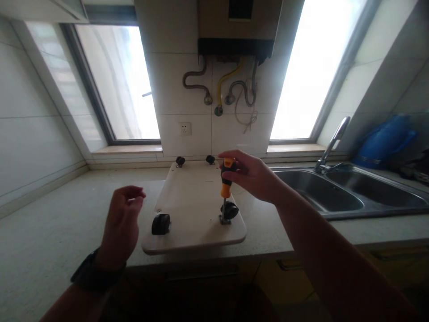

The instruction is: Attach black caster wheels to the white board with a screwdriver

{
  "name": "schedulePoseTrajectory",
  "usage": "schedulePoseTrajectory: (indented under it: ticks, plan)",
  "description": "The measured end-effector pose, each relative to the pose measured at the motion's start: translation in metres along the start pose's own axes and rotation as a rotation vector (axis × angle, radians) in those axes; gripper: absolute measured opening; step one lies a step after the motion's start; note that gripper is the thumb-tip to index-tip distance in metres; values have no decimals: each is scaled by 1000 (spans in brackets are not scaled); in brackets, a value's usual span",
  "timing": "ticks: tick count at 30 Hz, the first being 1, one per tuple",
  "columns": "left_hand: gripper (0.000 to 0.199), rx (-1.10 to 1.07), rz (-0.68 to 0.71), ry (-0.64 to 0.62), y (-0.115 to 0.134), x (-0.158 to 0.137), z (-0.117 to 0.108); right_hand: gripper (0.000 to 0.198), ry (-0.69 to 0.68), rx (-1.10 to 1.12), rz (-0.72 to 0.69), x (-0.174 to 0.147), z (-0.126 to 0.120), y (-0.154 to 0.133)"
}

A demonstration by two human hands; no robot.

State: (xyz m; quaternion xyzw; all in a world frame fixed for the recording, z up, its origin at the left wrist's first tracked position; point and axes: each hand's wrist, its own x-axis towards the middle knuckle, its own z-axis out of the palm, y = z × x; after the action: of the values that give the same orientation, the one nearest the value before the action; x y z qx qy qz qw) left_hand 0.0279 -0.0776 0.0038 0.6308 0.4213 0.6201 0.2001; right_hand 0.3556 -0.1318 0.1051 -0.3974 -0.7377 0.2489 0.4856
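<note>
My right hand [250,174] grips an orange and black screwdriver [226,190], held upright. Its shaft runs down to the metal plate of the near right caster [230,210] on a white board [191,192]. The tip meets the plate, though the screw itself is too small to make out. To the left of the board, my left hand [124,219] hovers with thumb and fingers pinched together. Whatever it may hold is hidden. Black casters also stand at the near left corner [161,224], the far left [180,161] and the far right [210,159].
The board lies on a pale countertop [83,201], close to its front edge. A double steel sink [315,190] with a faucet [330,145] is on the right, and a blue jug [385,141] stands behind it. A wall socket [185,129] and heater pipes are at the back.
</note>
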Motion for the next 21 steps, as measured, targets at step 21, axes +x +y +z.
schedulePoseTrajectory:
  ticks: [21]
  plan:
    - [26,-426,-105,-686,64,-32,134,43,-73,181,53,-1,-1,-2]
